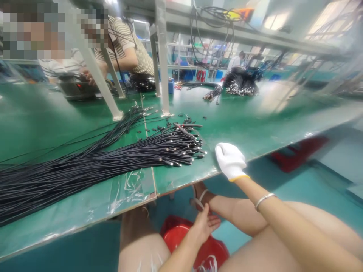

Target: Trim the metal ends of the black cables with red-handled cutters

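My right hand (230, 160), in a white knitted glove with a yellow cuff, is at the front edge of the green table. Its fingers are curled in; whatever they may hold is hidden. Just left of it ends a thick bundle of black cables (136, 151) with small metal plugs, stretching off to the left. Grey-handled pliers (188, 127) lie across the plug ends, among scattered small black pieces. Below the table, my bare left hand (204, 223) hangs above a red bucket (177, 234), its fingers stretched out and nothing visible in them.
White shelf posts (163, 68) stand on the table (255, 128) behind the cables. More coiled black cables (241, 81) lie at the back. Across the table, people in striped shirts (132, 45) work. Clear plastic scraps (133, 185) lie near the front edge, and a red stool (297, 151) is beneath.
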Available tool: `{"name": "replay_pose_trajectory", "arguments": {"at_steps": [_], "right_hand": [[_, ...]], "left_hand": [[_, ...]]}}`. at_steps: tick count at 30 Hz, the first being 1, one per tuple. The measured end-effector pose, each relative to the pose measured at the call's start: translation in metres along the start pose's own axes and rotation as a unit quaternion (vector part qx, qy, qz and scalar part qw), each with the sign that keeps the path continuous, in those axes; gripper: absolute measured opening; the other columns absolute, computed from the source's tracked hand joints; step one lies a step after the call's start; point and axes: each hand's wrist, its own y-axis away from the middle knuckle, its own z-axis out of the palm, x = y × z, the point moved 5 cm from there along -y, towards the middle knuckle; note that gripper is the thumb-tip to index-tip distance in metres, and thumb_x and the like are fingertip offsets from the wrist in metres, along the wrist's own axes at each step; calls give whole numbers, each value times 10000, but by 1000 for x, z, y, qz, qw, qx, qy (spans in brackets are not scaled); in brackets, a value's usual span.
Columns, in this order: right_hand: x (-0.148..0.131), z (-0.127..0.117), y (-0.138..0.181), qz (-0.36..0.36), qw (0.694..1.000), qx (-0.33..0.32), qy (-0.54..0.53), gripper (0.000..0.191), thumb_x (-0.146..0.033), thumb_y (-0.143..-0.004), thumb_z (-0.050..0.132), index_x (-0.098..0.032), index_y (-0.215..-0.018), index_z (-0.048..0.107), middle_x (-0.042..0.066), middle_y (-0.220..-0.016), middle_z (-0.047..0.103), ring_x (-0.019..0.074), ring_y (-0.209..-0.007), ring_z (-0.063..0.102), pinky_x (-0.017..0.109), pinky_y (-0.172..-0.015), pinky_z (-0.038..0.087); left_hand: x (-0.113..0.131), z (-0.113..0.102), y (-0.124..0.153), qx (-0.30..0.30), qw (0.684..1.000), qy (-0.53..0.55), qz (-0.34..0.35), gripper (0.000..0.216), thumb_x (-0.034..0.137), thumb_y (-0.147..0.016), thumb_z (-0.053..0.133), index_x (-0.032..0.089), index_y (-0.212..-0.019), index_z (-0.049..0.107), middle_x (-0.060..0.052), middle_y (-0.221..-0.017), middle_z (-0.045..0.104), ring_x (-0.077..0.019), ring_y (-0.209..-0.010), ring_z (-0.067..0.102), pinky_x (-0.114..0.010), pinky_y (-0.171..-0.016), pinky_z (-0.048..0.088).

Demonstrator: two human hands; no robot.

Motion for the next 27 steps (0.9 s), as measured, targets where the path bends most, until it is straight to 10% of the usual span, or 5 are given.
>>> {"name": "replay_pose_trajectory", "arguments": {"at_steps": [10,27], "right_hand": [[0,-1,3,4,1000,-10,17,368,-319,-957,333,-211,-842,665,69,-912,670,185,-820,529,294,-654,295],[3,1,4,2,999,-15,34,368,-324,-954,340,-217,-848,675,58,-892,660,180,-786,505,290,-615,274]], "left_hand": [[-8,29,3,-28,977,210,-15,534,549,-885,583,37,-1035,599,-124,-842,641,-193,-758,656,-336,-869,521],[-17,75,26,-71,953,285,77,377,168,-726,819,82,-1064,674,-186,-1153,721,-298,-1150,649,-374,-1003,505]]}}
